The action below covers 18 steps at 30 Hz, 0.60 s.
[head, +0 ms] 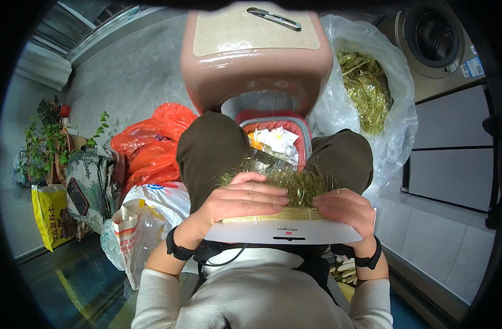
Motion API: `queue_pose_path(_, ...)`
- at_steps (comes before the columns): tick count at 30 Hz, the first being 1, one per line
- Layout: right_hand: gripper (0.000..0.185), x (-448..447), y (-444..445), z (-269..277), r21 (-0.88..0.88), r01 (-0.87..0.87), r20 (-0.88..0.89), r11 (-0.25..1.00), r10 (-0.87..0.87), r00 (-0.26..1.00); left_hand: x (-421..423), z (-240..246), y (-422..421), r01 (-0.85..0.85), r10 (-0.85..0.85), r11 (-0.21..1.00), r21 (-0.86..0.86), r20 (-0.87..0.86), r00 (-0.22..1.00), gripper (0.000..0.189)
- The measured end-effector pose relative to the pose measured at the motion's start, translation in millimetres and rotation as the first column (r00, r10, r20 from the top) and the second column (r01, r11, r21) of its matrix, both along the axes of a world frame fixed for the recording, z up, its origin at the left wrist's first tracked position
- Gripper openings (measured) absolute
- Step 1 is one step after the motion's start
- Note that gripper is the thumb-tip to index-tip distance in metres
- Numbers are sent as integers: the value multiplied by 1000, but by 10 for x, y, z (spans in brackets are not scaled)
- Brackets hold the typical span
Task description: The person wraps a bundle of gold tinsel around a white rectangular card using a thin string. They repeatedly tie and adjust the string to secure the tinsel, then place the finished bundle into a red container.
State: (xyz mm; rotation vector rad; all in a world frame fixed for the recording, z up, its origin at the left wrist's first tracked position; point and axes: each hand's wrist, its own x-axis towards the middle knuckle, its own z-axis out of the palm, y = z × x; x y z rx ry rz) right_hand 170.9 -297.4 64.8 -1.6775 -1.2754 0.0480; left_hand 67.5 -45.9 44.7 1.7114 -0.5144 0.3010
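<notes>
A white cardboard hanger card (251, 232) with printing and a slot lies across my lap. Gold tinsel fringe (302, 187) with a woven gold band (302, 214) runs along the card's far side. My left hand (249, 197) lies flat over the band and tinsel on the left, fingers together. At the right end, my right hand (345, 209) grips the card and band, fingertips on the fringe. Thin ties cross the band. The thumbs of both hands are hidden.
Between my knees stands a lined waste bin (304, 127) with scraps. Ahead is a pink plastic stool (255, 68) bearing a metal snap-off cutter (274, 19). A clear plastic bag (403, 94) holds more gold tinsel (368, 98). Red bags (152, 144) and potted plants (49, 144) are at left.
</notes>
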Motion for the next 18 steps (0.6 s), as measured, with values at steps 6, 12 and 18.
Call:
queue_pose_path(6, 42, 21, 31, 54, -138, -40, -92, 990, 28, 995, -91, -106, -17, 8, -14, 992, -128, -49, 999, 25)
queue_pose_path(12, 82, 98, 13, 545, -253, 41, -194, 967, -93, 977, -197, -202, -30, -39, 38, 999, -26, -36, 999, 26)
queue_pose_path(18, 69, 214, 3, 742, -469, -16, -40, 883, -3, 999, -74, -261, -223, -51, 49, 998, -41, -57, 997, 34)
